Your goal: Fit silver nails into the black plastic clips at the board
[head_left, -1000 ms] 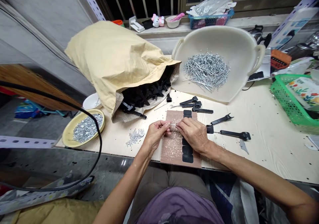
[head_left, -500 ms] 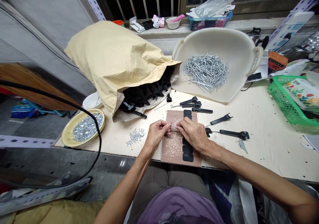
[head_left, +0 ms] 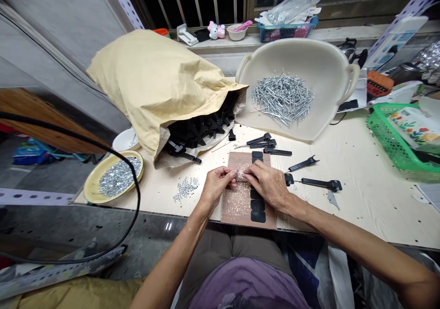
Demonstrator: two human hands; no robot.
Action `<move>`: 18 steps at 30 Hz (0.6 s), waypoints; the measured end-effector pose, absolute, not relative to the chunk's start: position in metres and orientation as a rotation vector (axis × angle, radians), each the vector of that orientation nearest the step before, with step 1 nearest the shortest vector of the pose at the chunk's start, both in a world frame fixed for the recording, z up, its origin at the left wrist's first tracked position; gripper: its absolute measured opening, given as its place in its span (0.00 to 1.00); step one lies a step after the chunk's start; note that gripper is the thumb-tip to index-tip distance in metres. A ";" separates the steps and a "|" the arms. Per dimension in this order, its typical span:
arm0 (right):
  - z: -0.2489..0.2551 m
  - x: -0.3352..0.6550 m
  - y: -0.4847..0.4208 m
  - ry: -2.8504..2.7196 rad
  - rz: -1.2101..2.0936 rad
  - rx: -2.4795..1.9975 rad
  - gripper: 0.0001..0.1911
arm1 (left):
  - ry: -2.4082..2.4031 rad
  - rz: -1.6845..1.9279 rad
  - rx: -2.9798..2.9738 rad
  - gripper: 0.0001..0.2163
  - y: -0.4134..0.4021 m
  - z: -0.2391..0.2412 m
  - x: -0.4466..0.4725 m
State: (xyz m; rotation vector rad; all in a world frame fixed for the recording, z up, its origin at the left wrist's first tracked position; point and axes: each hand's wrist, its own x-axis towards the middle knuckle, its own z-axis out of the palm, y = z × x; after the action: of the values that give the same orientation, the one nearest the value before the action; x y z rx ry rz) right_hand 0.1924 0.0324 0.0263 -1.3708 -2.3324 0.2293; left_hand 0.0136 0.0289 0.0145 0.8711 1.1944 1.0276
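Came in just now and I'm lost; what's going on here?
The person's left hand and right hand pinch a thin metal piece between them, over a brown board with a column of black tabs. Behind are a tub of metal pins and an open sack of black parts. A yellow dish sits at left.

A thin, shiny metal stick (head_left: 240, 173) is pinched between the left hand (head_left: 220, 184) and the right hand (head_left: 271, 184). Only a short bit shows; the fingers hide the rest. It points from side to side, nearly level, above a flat brown board (head_left: 233, 212) with pale specks. Flat black pads (head_left: 257, 205) make a row down the board, partly hidden.
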 end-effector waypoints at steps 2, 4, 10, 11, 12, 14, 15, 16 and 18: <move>0.027 0.191 0.031 -2.344 0.146 -1.380 0.12 | 1.184 1.035 0.845 0.15 0.030 0.013 0.014; 0.027 0.190 0.030 -2.367 0.096 -1.383 0.13 | 1.171 1.040 0.823 0.15 0.031 0.011 0.014; 0.022 0.192 0.031 -2.345 0.224 -1.388 0.13 | 1.157 1.029 0.801 0.15 0.031 0.012 0.013; 0.022 0.193 0.031 -2.343 0.241 -1.377 0.13 | 1.154 1.024 0.802 0.14 0.031 0.012 0.014; 0.022 0.193 0.032 -2.349 0.244 -1.366 0.13 | 1.151 1.022 0.802 0.14 0.031 0.012 0.014; 0.022 0.194 0.032 -2.371 0.217 -1.369 0.13 | 1.152 1.025 0.798 0.14 0.031 0.012 0.015; 0.023 0.194 0.032 -2.386 0.199 -1.378 0.14 | 1.156 1.028 0.796 0.14 0.031 0.012 0.015; 0.023 0.194 0.032 -2.397 0.184 -1.390 0.15 | 1.162 1.031 0.795 0.14 0.031 0.012 0.015; 0.024 0.195 0.032 -2.411 0.192 -1.404 0.16 | 1.175 1.034 0.801 0.14 0.031 0.013 0.016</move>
State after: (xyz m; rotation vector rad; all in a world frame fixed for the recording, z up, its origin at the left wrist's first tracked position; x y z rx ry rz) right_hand 0.1947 0.0324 0.0237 -1.4044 -2.4109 0.1924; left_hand 0.0159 0.0307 0.0126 0.8009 1.1753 1.0342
